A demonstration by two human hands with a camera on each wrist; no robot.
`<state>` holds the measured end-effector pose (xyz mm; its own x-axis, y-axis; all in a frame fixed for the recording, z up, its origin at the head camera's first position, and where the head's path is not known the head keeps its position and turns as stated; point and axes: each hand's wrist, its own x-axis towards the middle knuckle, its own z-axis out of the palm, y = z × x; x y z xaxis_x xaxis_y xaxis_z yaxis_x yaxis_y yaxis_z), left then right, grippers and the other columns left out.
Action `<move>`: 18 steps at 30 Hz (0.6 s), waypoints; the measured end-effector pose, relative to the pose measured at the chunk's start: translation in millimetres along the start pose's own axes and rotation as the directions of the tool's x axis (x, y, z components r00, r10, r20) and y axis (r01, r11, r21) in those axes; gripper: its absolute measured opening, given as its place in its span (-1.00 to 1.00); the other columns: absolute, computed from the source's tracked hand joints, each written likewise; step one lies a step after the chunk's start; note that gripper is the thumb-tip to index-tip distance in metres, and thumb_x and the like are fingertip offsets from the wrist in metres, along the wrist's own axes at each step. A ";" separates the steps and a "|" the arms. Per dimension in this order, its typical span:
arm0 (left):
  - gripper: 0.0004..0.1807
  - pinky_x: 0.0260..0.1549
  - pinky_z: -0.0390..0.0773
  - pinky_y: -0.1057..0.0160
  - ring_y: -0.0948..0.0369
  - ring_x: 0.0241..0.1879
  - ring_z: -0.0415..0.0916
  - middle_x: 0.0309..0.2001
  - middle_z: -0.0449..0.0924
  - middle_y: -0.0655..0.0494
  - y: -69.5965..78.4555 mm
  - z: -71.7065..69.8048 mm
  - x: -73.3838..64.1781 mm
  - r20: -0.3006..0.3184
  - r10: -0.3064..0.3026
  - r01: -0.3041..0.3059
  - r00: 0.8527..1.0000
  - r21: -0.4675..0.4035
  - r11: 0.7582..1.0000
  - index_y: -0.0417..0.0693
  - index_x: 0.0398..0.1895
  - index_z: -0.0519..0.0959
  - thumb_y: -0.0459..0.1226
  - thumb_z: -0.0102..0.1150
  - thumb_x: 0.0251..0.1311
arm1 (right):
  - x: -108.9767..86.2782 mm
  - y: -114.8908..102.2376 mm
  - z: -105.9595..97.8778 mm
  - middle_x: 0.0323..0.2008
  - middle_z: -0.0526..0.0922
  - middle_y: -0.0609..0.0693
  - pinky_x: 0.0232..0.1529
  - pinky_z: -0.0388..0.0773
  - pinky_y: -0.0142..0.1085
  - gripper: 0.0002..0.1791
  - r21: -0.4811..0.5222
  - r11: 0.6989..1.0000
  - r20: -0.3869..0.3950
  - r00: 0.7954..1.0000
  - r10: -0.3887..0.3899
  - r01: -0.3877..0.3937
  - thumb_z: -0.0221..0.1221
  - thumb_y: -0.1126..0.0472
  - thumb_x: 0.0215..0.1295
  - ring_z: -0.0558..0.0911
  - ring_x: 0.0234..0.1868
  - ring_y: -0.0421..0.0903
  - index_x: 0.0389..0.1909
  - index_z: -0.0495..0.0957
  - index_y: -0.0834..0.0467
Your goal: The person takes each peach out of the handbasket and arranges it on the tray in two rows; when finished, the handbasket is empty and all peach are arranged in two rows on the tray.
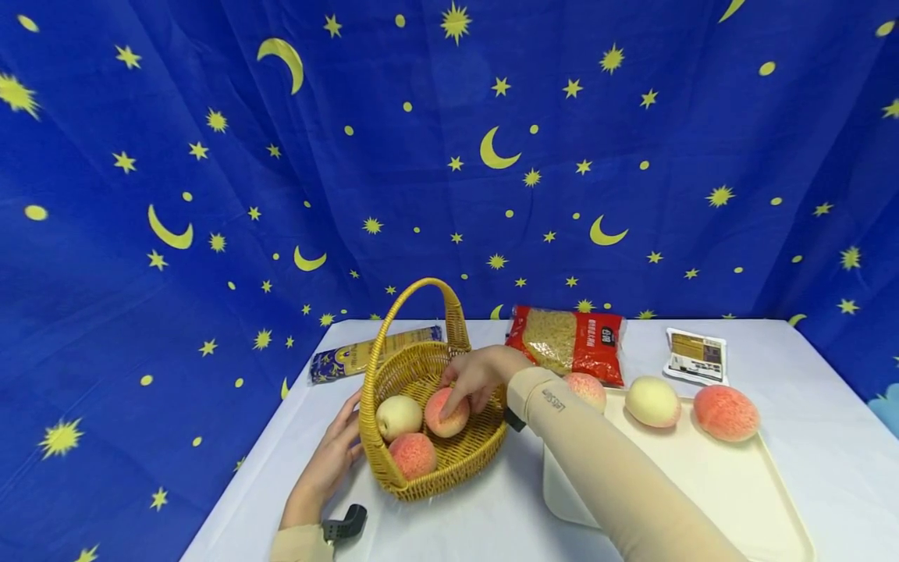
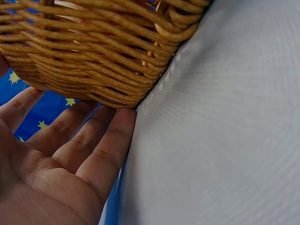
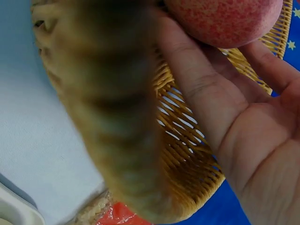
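A wicker basket (image 1: 460, 473) with a tall arched handle stands on the left half of the table. Inside it, my right hand (image 1: 483, 376) holds a pink peach (image 1: 446, 415) from above, fingers around it. The same peach (image 3: 229, 18) shows at the top of the right wrist view, with the blurred handle in front. Beside it in the basket lie a pale yellow peach (image 1: 400, 415) and another pink peach (image 1: 413, 456). My left hand (image 1: 335, 451) touches the basket's outer left side, its extended fingertips against the lower weave (image 2: 93, 70) in the left wrist view.
A cream tray (image 1: 709, 492) at right carries a pale peach (image 1: 653, 402) and pink peaches (image 1: 726, 414), partly behind my right sleeve. Behind are a red pasta bag (image 1: 569, 343), a blue-and-yellow noodle pack (image 1: 351, 361) and a small white-edged package (image 1: 695, 355).
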<state>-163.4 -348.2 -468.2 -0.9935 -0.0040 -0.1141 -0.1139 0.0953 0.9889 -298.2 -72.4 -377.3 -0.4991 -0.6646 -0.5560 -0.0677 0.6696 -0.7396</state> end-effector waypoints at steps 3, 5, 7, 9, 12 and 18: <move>-0.33 0.29 0.51 0.20 0.41 0.30 0.47 0.64 0.27 -0.13 -0.1 0.0 -0.3 0.003 0.000 0.000 1.000 -0.003 1.000 0.23 0.73 0.10 -0.09 -0.04 0.64 | 0.6 -0.3 0.3 0.20 0.61 0.05 0.26 0.70 -0.06 -0.34 -0.001 1.000 0.005 1.000 -0.021 0.021 0.50 0.22 0.30 0.71 0.15 0.02 0.37 0.50 0.24; -0.33 0.29 0.50 0.20 0.44 0.29 0.47 0.65 0.25 -0.13 -0.2 0.1 -0.4 0.007 0.005 -0.004 1.000 -0.005 1.000 0.23 0.73 0.10 -0.09 -0.04 0.65 | 0.6 -0.2 -0.2 0.24 0.61 0.08 0.23 0.72 -0.07 -0.28 -0.019 0.999 -0.001 0.999 -0.035 0.034 0.49 0.23 0.29 0.72 0.12 0.01 0.42 0.46 0.26; -0.34 0.30 0.50 0.20 0.48 0.28 0.48 0.65 0.24 -0.13 -0.4 0.2 -0.5 0.010 0.008 -0.008 1.000 -0.003 1.000 0.23 0.72 0.10 -0.08 -0.04 0.65 | -1.0 -0.4 -1.1 0.29 0.58 0.11 0.22 0.72 -0.06 -0.23 -0.033 0.999 -0.015 0.999 -0.042 0.041 0.50 0.22 0.29 0.73 0.11 0.02 0.47 0.43 0.27; -0.35 0.30 0.50 0.21 0.50 0.28 0.47 0.65 0.24 -0.13 -0.6 0.2 -0.5 0.011 0.011 -0.011 1.000 0.004 1.000 0.24 0.72 0.11 -0.07 -0.05 0.66 | -3.3 -0.7 -2.4 0.37 0.53 0.13 0.22 0.73 -0.04 -0.18 -0.036 0.998 -0.036 0.998 -0.046 0.045 0.50 0.21 0.28 0.72 0.14 0.05 0.51 0.39 0.26; -0.35 0.31 0.50 0.23 0.51 0.30 0.45 0.66 0.25 -0.11 -0.6 0.3 -0.7 0.007 0.009 -0.009 1.000 0.019 1.000 0.25 0.72 0.11 -0.04 -0.05 0.67 | -7.5 -2.0 -4.8 0.45 0.42 0.13 0.24 0.72 -0.01 -0.15 -0.016 0.999 -0.066 0.997 -0.048 0.047 0.51 0.20 0.26 0.69 0.21 0.06 0.53 0.38 0.22; -0.34 0.33 0.51 0.22 0.43 0.38 0.41 0.68 0.22 -0.09 -0.6 0.6 -0.9 -0.003 0.000 0.000 1.000 0.030 1.000 0.26 0.72 0.12 -0.01 -0.03 0.65 | -14.1 -3.2 -9.6 0.41 0.46 0.11 0.24 0.71 0.03 -0.20 -0.028 0.997 -0.103 0.991 -0.081 0.078 0.52 0.18 0.23 0.66 0.25 0.03 0.48 0.44 0.18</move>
<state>-162.5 -347.7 -468.7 -0.9935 -0.0074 -0.1134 -0.1134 0.1249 0.9857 -299.3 -62.0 -363.5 -0.5784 -0.6788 -0.4524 -0.1308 0.6246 -0.7699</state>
